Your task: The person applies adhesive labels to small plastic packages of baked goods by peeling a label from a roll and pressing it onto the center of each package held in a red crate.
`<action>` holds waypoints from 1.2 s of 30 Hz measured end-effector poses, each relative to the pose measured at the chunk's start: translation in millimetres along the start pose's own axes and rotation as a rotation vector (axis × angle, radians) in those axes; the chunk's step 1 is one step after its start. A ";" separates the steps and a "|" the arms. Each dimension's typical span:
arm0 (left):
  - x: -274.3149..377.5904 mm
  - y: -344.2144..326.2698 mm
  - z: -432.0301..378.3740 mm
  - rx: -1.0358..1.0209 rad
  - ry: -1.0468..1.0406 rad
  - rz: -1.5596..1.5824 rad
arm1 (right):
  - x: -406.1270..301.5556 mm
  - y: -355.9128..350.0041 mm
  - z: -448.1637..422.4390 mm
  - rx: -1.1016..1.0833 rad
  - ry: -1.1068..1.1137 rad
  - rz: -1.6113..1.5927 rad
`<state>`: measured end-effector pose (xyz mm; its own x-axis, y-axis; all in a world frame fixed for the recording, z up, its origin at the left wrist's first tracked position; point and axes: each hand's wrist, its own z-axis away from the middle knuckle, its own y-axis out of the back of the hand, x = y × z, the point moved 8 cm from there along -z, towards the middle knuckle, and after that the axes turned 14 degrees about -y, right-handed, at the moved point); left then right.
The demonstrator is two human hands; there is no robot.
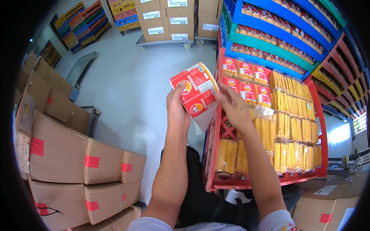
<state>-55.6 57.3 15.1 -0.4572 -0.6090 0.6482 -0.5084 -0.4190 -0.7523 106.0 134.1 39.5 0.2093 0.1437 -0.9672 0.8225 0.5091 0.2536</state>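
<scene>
My left hand (177, 101) holds a roll of red biscocho labels (196, 89), its thumb on the printed face. At the roll's right edge, my right hand (234, 105) has its thumb and fingers on the label strip; whether it pinches a single label cannot be told. A pale strip of backing paper (204, 119) hangs below the roll. To the right stands a red plastic crate (321, 130) with clear packs of yellow biscuit sticks (292, 124). Several packs at its back left bear red labels (247, 91).
Blue and green crates of packaged biscuits (268, 37) are stacked behind the red crate. Taped cardboard boxes (57, 153) stand at the left. More boxes (164, 20) sit on a wheeled metal trolley (164, 42) across the grey floor (127, 78). Colored crates (341, 78) rise at the far right.
</scene>
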 end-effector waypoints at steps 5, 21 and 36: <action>1.7 14.4 -0.8 0.092 -0.013 -0.168 | -6.3 6.0 19.5 -0.083 -0.116 -0.054; -18.1 15.6 -0.2 0.037 0.129 -0.190 | -65.2 4.9 35.9 0.294 0.502 0.571; -17.1 23.9 -3.8 0.211 -0.010 -0.178 | 45.2 193.8 162.6 0.622 -0.203 -0.219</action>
<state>-62.7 60.2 -13.5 -0.3661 -0.5195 0.7721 -0.4162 -0.6506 -0.6352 360.8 101.3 43.1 0.0489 -0.0992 -0.9939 0.9950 -0.0821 0.0572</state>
